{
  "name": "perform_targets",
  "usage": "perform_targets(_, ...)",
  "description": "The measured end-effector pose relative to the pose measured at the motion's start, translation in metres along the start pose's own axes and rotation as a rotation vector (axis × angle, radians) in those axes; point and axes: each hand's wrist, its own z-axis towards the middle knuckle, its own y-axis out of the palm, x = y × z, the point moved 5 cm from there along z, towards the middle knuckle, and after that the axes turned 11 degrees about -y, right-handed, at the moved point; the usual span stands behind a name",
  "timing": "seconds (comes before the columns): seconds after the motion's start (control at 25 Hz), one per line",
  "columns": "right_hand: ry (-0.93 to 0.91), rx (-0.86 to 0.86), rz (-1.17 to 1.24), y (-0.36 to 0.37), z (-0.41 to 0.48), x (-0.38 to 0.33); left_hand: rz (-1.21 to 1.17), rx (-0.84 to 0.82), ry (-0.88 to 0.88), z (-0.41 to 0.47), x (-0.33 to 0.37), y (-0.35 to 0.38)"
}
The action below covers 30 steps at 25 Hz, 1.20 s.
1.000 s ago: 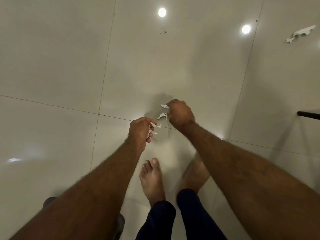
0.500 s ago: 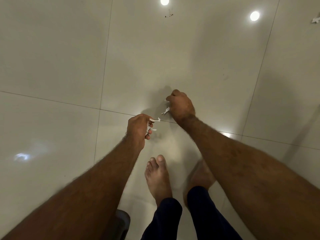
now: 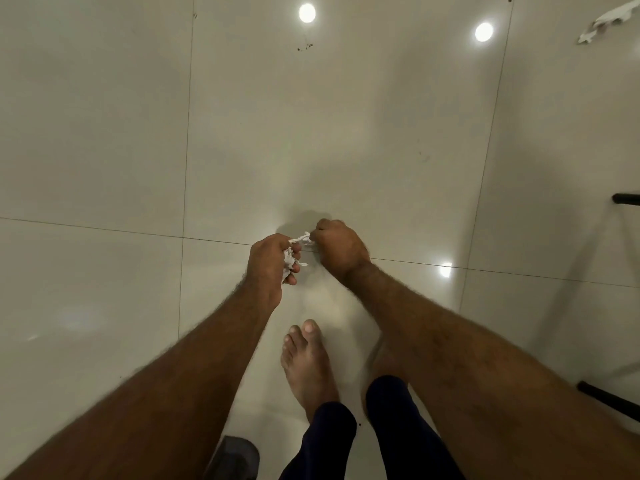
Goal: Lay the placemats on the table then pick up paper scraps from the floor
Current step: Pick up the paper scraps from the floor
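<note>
I look down at a glossy beige tiled floor [image 3: 104, 133]. My left hand [image 3: 268, 265] is curled around a small bunch of white paper scraps [image 3: 288, 259], with bits sticking out between the fingers. My right hand [image 3: 341, 245] is closed just to its right, pinching another white scrap [image 3: 306, 238] that reaches toward the left hand's fingers. The two hands nearly touch. A larger torn white paper scrap [image 3: 607, 22] lies on the floor far off at the upper right.
My bare feet [image 3: 306, 365] and dark trouser legs stand just below the hands. Black furniture bars [image 3: 625, 198] jut in at the right edge, one more lower down. A grey object [image 3: 237, 457] sits at the bottom edge. Small dark specks [image 3: 304, 47] dot the floor ahead.
My right hand lifted the scraps off the floor and moved left to meet the left hand. The left hand now holds a fuller bunch. The view tilted, bringing the far scrap back in.
</note>
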Motion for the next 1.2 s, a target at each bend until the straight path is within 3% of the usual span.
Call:
perform_targets(0.28, 0.497, 0.447, 0.592, -0.082, -0.057, 0.01, 0.1, 0.031, 0.007, -0.041, 0.009, 0.045)
perform_targets(0.48, 0.687, 0.595, 1.013, -0.158, -0.095, 0.008, 0.089, -0.082, -0.013, -0.094, 0.04, 0.115)
perform_targets(0.76, 0.728, 0.663, 0.988, -0.253, -0.124, 0.054, 0.204, -0.255, 0.028, -0.159, 0.091, 0.204)
perform_targets(1.2, 0.724, 0.644, 0.874, -0.347, -0.11, 0.097, 0.41, -0.222, 0.099, -0.215, 0.177, 0.269)
